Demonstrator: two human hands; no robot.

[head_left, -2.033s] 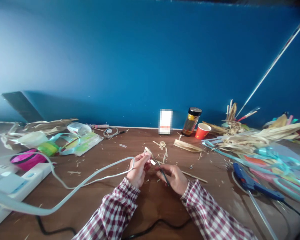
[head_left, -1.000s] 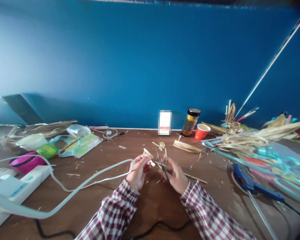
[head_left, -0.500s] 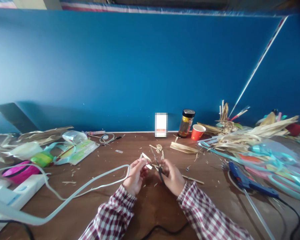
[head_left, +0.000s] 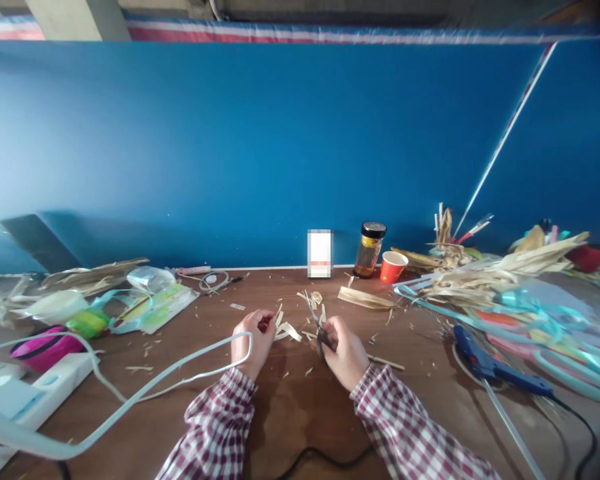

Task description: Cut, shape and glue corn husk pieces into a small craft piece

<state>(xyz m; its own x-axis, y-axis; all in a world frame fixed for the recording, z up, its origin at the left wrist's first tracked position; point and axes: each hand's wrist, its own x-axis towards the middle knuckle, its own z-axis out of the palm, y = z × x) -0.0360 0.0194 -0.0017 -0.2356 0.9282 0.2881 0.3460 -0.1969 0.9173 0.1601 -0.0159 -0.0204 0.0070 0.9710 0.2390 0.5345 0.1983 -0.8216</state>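
Note:
My right hand (head_left: pixel 347 352) is closed around a pair of scissors (head_left: pixel 311 308), its blades pointing up and away over the table and its dark handles in my fingers. To the left, my left hand (head_left: pixel 253 345) has its fingers curled in; what lies between them, if anything, is hidden. Just right of its fingertips lie pale strips of dried husk (head_left: pixel 289 331) on the brown table (head_left: pixel 290 413). A small curled husk scrap (head_left: pixel 317 298) rests beyond the scissor tips.
A blue glue gun (head_left: pixel 495 363) lies at the right, below piled husks and ribbons (head_left: pixel 520 300). A jar (head_left: pixel 369 253) and red paper cup (head_left: pixel 393 268) stand at the back. White cable (head_left: pixel 180 360) loops from a power strip (head_left: pixel 55 380) toward my left wrist.
My left hand has moved left, away from the scissors, and the pale strips now lie on the table. The scissors remain in my right hand. The view has tilted slightly upward.

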